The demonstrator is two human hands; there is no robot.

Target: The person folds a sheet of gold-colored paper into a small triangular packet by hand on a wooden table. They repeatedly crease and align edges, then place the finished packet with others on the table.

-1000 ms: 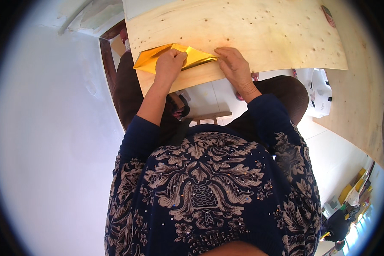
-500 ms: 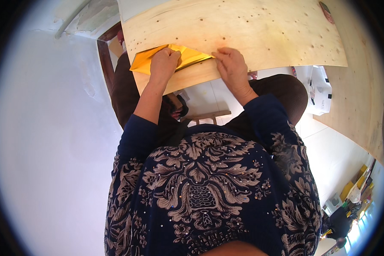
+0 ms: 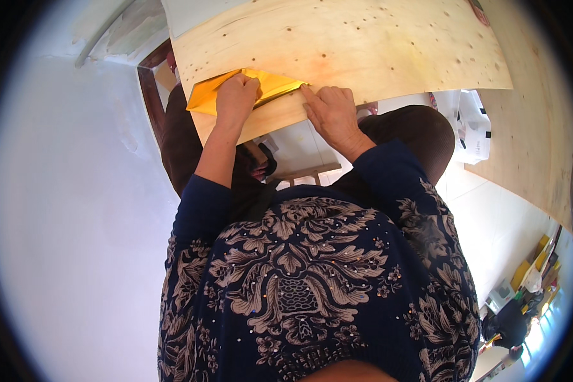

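Observation:
A sheet of shiny gold foil paper (image 3: 277,81), folded to a point at its right end, lies along the near edge of the plywood tabletop (image 3: 337,38). My left hand (image 3: 237,100) is closed in a fist on the middle of the sheet, covering part of it. At the pointed right end, my right hand (image 3: 334,114) has curled fingers, with one digit reaching out onto the tip. What lies under that digit is hidden. The left end of the paper spreads into a wider, raised fold.
Beyond the table's right corner hangs or stands a white bag (image 3: 474,130). A second wooden board (image 3: 528,140) runs down the right side. A small reddish object (image 3: 479,11) lies at the far right of the table. Below the near edge is a wooden stool-like frame (image 3: 309,173).
My right hand has turned from a pinch at the paper's tip to pressing there with one digit. My left fist stays on the sheet. The whole view has shifted slightly.

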